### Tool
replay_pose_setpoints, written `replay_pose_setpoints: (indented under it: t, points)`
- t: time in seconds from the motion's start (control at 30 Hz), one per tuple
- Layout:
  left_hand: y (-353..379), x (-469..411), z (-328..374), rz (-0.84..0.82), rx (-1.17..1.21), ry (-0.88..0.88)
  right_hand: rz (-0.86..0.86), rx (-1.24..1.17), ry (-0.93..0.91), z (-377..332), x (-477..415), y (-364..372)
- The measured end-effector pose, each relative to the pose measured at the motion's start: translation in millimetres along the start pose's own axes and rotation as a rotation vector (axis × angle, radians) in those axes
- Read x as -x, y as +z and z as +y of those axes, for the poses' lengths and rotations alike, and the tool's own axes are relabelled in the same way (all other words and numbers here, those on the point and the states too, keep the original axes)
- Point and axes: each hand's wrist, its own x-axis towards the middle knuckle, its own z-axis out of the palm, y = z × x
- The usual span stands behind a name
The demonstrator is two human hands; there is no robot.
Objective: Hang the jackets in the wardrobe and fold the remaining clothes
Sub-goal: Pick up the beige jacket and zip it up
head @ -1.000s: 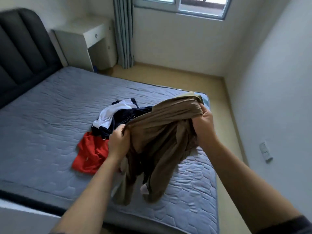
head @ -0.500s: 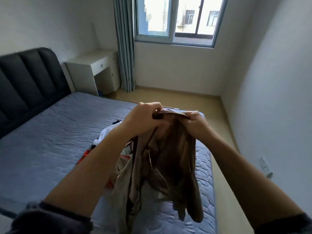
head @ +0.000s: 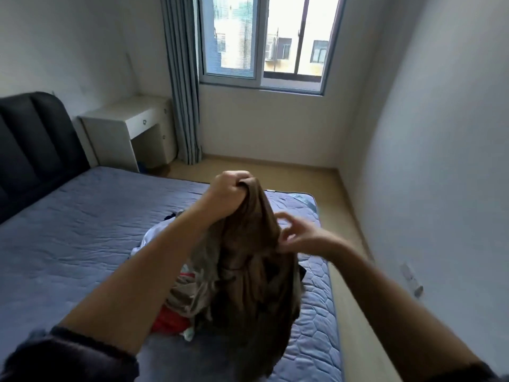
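Observation:
A brown jacket [head: 253, 271] hangs in the air over the bed, bunched at its top. My left hand [head: 230, 186] grips that top edge and holds the garment up. Lower and to the right, my right hand [head: 296, 235] is blurred, fingers spread, touching the jacket's right side without a clear hold. Behind the jacket a pile of clothes lies on the mattress: a red garment [head: 170, 321], a white one [head: 154, 238] and a dark one [head: 169, 217], mostly hidden.
The grey quilted bed [head: 82, 230] fills the left and centre, with a dark padded headboard [head: 33, 150]. A white desk [head: 132, 128] stands in the far corner beside a curtain [head: 183, 92] and window [head: 267, 42]. A strip of wooden floor [head: 355, 285] runs along the right wall.
The jacket has been lifted from the bed. My left hand rose to hold its top alone; my right hand let go of the top and dropped to the jacket's right side.

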Motion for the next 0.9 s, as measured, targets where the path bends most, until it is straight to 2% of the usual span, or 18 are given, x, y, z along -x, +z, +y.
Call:
replay_pose_setpoints:
  t: [0.03, 0.07, 0.13, 0.23, 0.33, 0.4, 0.47, 0.53, 0.67, 0.7, 0.73, 0.77, 0.83, 0.87, 0.9]
  points:
    - [0, -8, 10, 0.009, -0.02, 0.029, -0.054, 0.047, -0.018, 4, -8, 16]
    - [-1, -14, 15, 0.009, -0.03, 0.031, -0.028, 0.086, -0.05, 7, -17, 30]
    - [-10, -19, 15, -0.009, -0.012, 0.029, 0.194, 0.026, -0.081, 1, -32, 41]
    - [-26, -11, -7, -0.055, -0.088, 0.096, 0.491, -0.261, -0.121, -23, -46, 22]
    - [-36, 7, -42, -0.267, -0.269, 0.083, 0.587, -0.329, -0.25, -45, -49, 0]
    - [-31, 19, -60, -0.45, -0.368, -0.045, 0.606, -0.332, -0.296, -56, -52, -5]
    - [-25, 26, -73, -0.505, -0.385, -0.139, 0.637, -0.377, -0.305, -65, -58, -7]
    - [-23, 30, -87, -0.445, -0.162, -0.251, 0.68, -0.475, -0.271, -71, -60, -15]
    - [-26, 32, -98, -0.118, 0.605, -0.525, 0.746, -0.537, -0.179, -75, -51, -35]
    - [-28, 30, -100, -0.036, 0.735, -0.524, 0.78, -0.56, -0.15, -74, -49, -38]
    - [-31, 26, -103, -0.009, 0.756, -0.431, 0.819, -0.606, -0.118, -72, -46, -40]
    - [-35, 22, -107, -0.051, 0.627, -0.296, 0.863, -0.667, -0.089, -70, -44, -41]
    - [-45, 12, -117, -0.337, 0.009, -0.07, 0.943, -0.745, -0.04, -66, -42, -42]
    - [-47, 8, -120, -0.446, -0.3, -0.033, 0.953, -0.751, -0.025, -63, -41, -40]
    - [-47, 5, -125, -0.485, -0.464, -0.022, 0.951, -0.747, -0.015, -61, -41, -37]
